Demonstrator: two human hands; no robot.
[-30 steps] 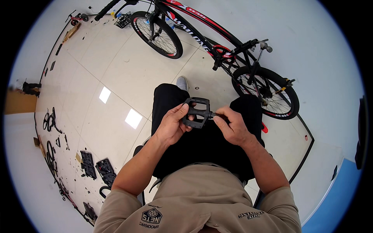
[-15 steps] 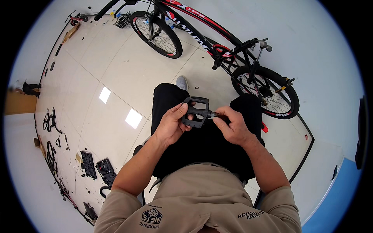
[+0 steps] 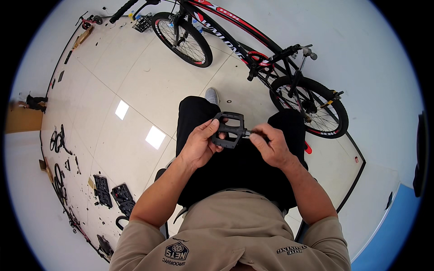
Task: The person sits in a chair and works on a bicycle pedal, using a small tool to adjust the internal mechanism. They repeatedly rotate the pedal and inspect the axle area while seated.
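A black bicycle pedal (image 3: 228, 129) is held above my lap, its open cage facing me. My left hand (image 3: 201, 141) grips the cage by its left side, thumb on top and fingers underneath. On the other side, my right hand (image 3: 271, 147) is closed in a pinch at the end of the short metal axle (image 3: 247, 133). The fingertips cover the axle's tip, so whether a small part sits between them is hidden.
Ahead stands a black and red bicycle (image 3: 235, 49), its rear wheel (image 3: 309, 107) near my right knee. Open black tool cases (image 3: 123, 198) lie on the floor at left, near scattered bike parts (image 3: 58, 140). A wire basket (image 3: 143, 23) sits far left. Another person (image 3: 35, 103) is at the left edge.
My right fingers have shifted slightly right along the axle, and the part of it now showing looks thinner. The left hand and the pedal have hardly moved.
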